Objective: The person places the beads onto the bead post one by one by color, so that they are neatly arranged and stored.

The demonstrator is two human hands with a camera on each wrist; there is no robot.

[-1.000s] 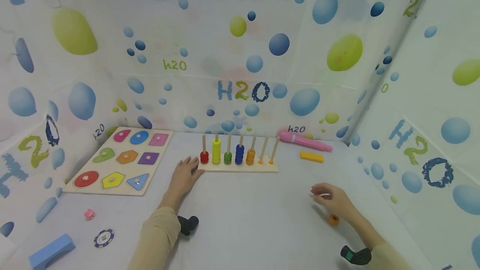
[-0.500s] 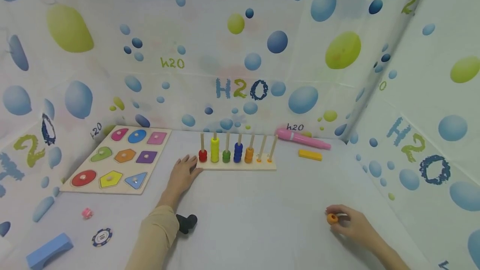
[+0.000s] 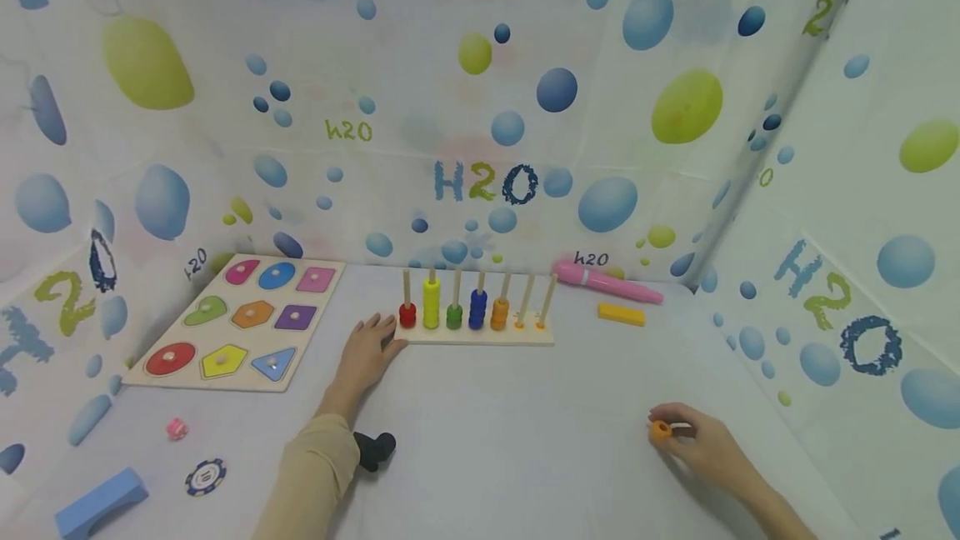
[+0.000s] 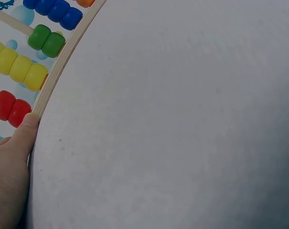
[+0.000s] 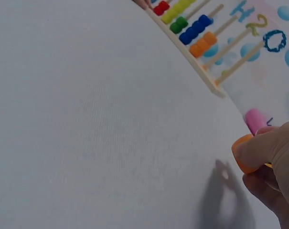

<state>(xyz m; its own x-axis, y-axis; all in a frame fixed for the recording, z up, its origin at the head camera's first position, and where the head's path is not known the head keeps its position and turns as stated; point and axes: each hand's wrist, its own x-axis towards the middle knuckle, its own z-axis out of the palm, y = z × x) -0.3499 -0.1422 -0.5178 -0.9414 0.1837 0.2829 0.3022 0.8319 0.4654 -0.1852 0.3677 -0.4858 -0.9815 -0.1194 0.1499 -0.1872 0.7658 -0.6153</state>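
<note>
A wooden counting rack (image 3: 480, 338) with upright pegs stands near the back of the table. Red, yellow, green, blue and orange beads (image 3: 499, 314) are stacked on its pegs; the two rightmost pegs carry none. My left hand (image 3: 367, 352) holds the rack's left end, its thumb (image 4: 27, 131) on the base beside the red beads (image 4: 11, 109). Part of that hand's fingers is out of the left wrist view. At the right, my right hand (image 3: 701, 440) pinches a loose orange bead (image 5: 244, 153) between thumb and fingers, raised over the table with a shadow below.
A shape puzzle board (image 3: 243, 332) lies at the left. Before it are a pink die-like piece (image 3: 177, 428), a poker chip (image 3: 206, 477) and a blue block (image 3: 103, 502). A pink pen-shaped thing (image 3: 607, 282) and a yellow block (image 3: 621, 314) lie at the back right.
My right hand has moved down and toward the front, taken hold of the loose orange bead and raised it slightly. The left hand stays at the rack's left end.
</note>
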